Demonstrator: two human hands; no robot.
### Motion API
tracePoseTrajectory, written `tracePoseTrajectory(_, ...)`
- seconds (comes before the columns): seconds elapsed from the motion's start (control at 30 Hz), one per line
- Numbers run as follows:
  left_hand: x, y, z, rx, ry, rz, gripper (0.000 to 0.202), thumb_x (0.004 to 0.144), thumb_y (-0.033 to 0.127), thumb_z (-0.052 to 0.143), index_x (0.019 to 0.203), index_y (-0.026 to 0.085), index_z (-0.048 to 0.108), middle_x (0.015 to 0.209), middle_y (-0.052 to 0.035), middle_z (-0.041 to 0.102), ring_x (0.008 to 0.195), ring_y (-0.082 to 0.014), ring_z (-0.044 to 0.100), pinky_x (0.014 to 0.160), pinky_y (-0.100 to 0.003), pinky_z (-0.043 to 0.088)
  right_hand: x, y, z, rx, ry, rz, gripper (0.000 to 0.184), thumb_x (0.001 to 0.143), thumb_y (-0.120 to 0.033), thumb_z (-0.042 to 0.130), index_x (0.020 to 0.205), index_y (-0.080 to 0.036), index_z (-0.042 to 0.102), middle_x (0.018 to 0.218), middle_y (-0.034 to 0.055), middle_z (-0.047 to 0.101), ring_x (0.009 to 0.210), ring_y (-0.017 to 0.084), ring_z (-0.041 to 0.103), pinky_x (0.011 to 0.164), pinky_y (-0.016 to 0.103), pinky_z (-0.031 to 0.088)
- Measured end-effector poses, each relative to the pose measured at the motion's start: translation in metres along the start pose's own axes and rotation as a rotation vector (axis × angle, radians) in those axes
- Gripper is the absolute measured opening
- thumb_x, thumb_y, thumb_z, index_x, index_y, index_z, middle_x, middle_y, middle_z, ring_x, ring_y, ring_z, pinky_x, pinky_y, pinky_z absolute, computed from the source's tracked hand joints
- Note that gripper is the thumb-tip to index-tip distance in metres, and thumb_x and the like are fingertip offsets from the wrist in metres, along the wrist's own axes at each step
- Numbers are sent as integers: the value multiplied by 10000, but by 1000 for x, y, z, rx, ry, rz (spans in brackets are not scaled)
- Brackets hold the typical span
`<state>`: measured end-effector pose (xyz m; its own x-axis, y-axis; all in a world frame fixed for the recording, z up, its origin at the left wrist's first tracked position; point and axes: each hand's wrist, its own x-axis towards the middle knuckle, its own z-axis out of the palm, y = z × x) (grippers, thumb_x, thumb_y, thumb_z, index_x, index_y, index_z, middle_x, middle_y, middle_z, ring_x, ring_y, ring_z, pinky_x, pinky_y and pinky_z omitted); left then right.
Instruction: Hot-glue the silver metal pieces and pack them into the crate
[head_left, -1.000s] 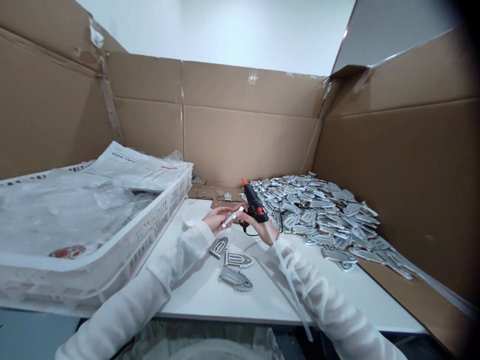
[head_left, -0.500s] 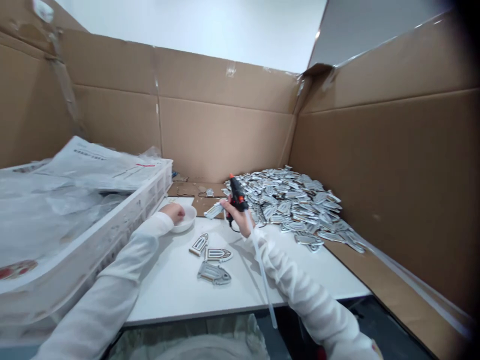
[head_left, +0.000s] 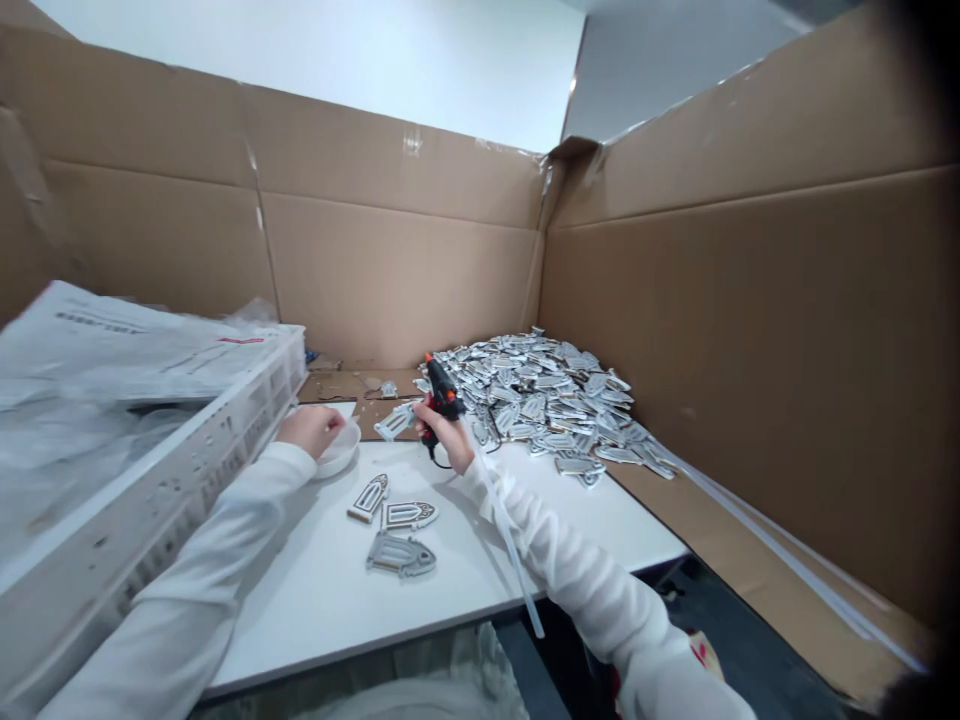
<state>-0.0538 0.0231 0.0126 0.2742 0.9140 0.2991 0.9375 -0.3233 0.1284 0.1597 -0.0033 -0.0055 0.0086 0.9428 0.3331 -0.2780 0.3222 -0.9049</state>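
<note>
My left hand [head_left: 309, 431] is at the rim of a small white bowl [head_left: 341, 458], its fingers pinched together. Whatever they hold, if anything, is too small or hidden. My right hand [head_left: 448, 438] grips a black and orange hot glue gun [head_left: 442, 388], nozzle tilted up and away. A long translucent glue stick [head_left: 504, 530] sticks out of its back end, down past the table edge. Beside my right thumb is an arch-shaped grey and white piece [head_left: 394, 422]; whether the thumb touches it I cannot tell. Nearer to me lie three similar arch-shaped pieces [head_left: 407, 516].
A large heap of arch-shaped pieces [head_left: 525, 385] is piled at the back right. On the left stands a white plastic crate [head_left: 225, 440] with plastic bags and a printed package [head_left: 157, 345]. Tall cardboard walls [head_left: 397, 260] surround the white table [head_left: 315, 600].
The view has turned to the right, shifting everything leftward. My left hand has lifted from inside the bowl to its rim. My right hand keeps hold of the glue gun.
</note>
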Motion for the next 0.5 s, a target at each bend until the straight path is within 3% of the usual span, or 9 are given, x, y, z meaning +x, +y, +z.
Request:
tracePoseTrajectory(0.17, -2, 3, 0, -107, 116, -44, 217, 705, 311, 481, 704, 200, 667, 780, -63, 673, 707, -216, 587, 641, -282, 384, -1, 2, -4, -51, 26, -43, 295, 625, -390, 643, 711, -184, 450, 474, -75, 417, 399, 59, 367, 395, 197, 302)
tracePoseTrajectory(0.27, -3, 10, 1, -325, 130, -4, 234, 715, 332, 466, 690, 173, 636, 722, -52, 663, 647, -184, 570, 624, -271, 386, -2, 1, -4, -70, 56, -38, 302, 622, -398, 643, 719, -188, 450, 484, -75, 411, 405, 64, 369, 401, 201, 303)
tracePoseTrajectory(0.4, -5, 34, 2, -832, 5, 92, 271, 691, 398, 512, 702, 144, 607, 674, -42, 662, 629, -149, 570, 613, -245, 412, -5, -2, -3, -135, 84, -62, 299, 631, -416, 628, 724, -195, 449, 501, -67, 424, 421, 78, 392, 415, 213, 323)
tracePoseTrajectory(0.5, -10, 53, 9, -942, -79, 86, 281, 650, 410, 573, 635, 131, 607, 613, -42, 650, 566, -136, 557, 563, -233, 403, -6, -2, -3, -216, 73, -119, 280, 655, -423, 603, 722, -196, 454, 504, -59, 433, 427, 90, 397, 426, 225, 336)
